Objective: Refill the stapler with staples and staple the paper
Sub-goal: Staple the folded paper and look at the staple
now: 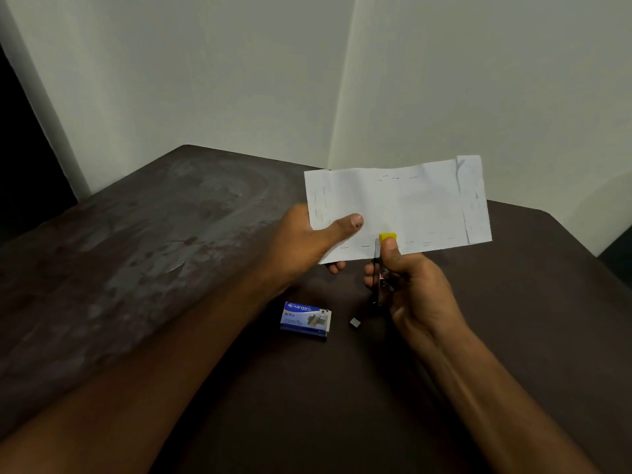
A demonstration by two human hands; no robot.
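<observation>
Now: paper [410, 206] held above table [136, 251], long axis left-right, right end slightly lower. Left hand [307, 241] pinches paper's near-left corner, thumb on top, fingers beneath. Right hand [413, 285] curled round stapler [383, 268], just right of left hand. Stapler long axis near-far, yellow head pointing far, over paper's near edge. Kangaro staple box [305, 319] flat on table, nearer than both hands; small staple strip [355, 322] just right of box.
</observation>
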